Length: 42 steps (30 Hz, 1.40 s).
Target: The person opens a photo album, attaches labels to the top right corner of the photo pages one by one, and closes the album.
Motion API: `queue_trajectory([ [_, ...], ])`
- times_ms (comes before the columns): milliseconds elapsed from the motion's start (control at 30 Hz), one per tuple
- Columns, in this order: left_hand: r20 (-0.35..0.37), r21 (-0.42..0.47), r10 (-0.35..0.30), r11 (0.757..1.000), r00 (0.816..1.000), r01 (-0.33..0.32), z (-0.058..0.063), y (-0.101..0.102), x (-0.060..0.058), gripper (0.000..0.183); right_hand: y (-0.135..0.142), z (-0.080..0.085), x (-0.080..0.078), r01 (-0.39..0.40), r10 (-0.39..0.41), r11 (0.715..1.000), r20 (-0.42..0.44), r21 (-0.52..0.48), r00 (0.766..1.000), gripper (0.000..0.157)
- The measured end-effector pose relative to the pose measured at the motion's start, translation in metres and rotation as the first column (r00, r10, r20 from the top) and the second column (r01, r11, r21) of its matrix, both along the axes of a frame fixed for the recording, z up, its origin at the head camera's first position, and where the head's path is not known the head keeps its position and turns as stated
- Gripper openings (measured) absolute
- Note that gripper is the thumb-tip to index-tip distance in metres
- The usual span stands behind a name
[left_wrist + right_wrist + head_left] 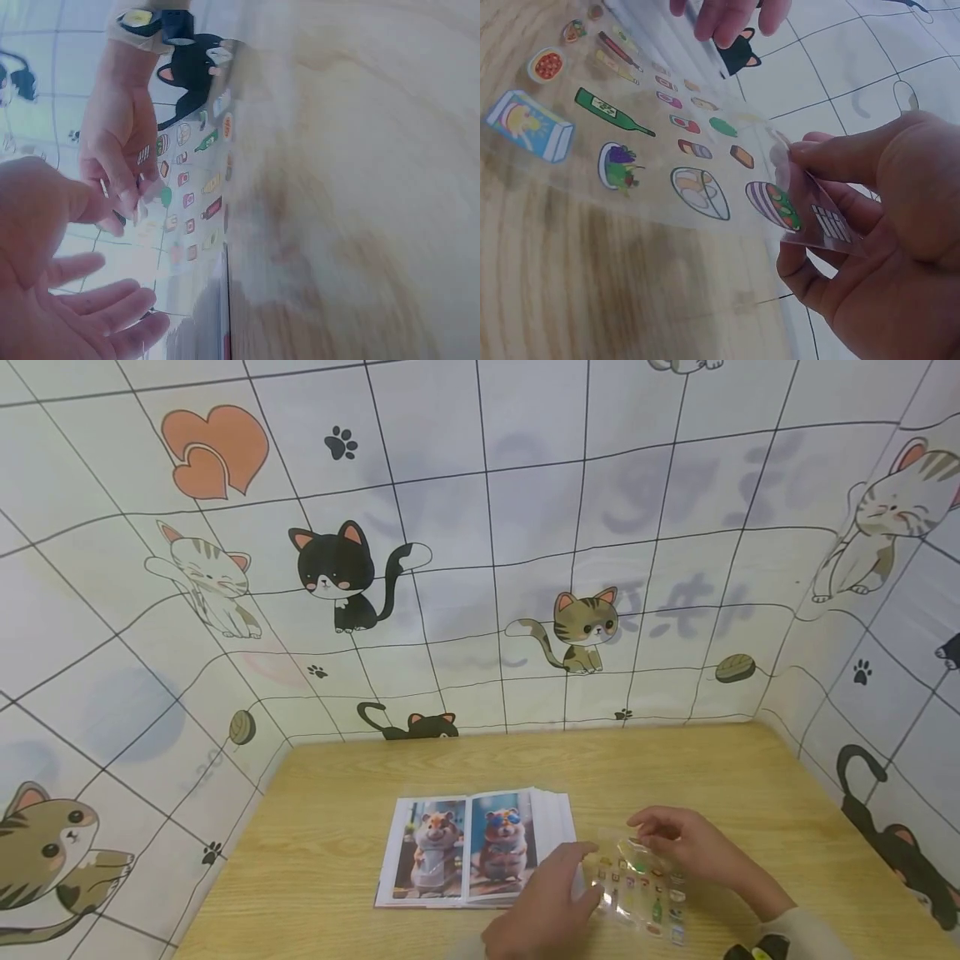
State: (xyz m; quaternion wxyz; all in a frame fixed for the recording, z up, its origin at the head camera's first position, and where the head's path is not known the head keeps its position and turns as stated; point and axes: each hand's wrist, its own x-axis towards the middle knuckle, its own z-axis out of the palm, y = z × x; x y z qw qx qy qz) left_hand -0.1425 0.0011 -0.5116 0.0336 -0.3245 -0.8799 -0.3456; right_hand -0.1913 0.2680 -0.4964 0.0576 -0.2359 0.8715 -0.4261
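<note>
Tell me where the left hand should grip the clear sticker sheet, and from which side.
Probably the edge nearest the open album, with the left hand coming from the left, thumb on one face, fingers on the other. The sticker sheet is thin and curved, and the right hand pinches its far end, so this should steady it.

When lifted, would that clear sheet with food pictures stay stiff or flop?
Probably flop: the clear sheet curves away from the right hand pinching its edge. It's likely light, being thin and see-through. Its glare suggests a smooth, perhaps slippery surface.
</note>
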Motion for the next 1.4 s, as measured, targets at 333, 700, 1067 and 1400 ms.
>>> queue_trajectory([
  [333, 0.330, 0.248, 0.027, 0.962, 0.944, -0.114, -0.001, 0.006, -0.013, 0.059, 0.001, 0.017, 0.004, -0.120, 0.118, 0.979, -0.021, -0.162, 0.993, 0.023],
  [700, 0.539, 0.462, -0.113, 0.868, 0.835, -0.181, 0.006, 0.012, -0.018, 0.058, -0.005, 0.023, 0.001, -0.193, 0.205, 0.942, 0.014, -0.274, 0.979, 0.022],
  [1067, 0.608, 0.575, -0.176, 0.770, 0.774, -0.276, 0.009, 0.012, -0.020, 0.052, -0.009, 0.016, -0.001, -0.180, 0.193, 0.941, 0.018, -0.285, 0.981, 0.021],
  [1400, 0.641, 0.572, -0.142, 0.744, 0.755, -0.345, 0.008, 0.012, -0.020, 0.051, -0.024, 0.023, 0.010, -0.039, 0.021, 0.987, -0.114, -0.156, 0.993, 0.018],
])
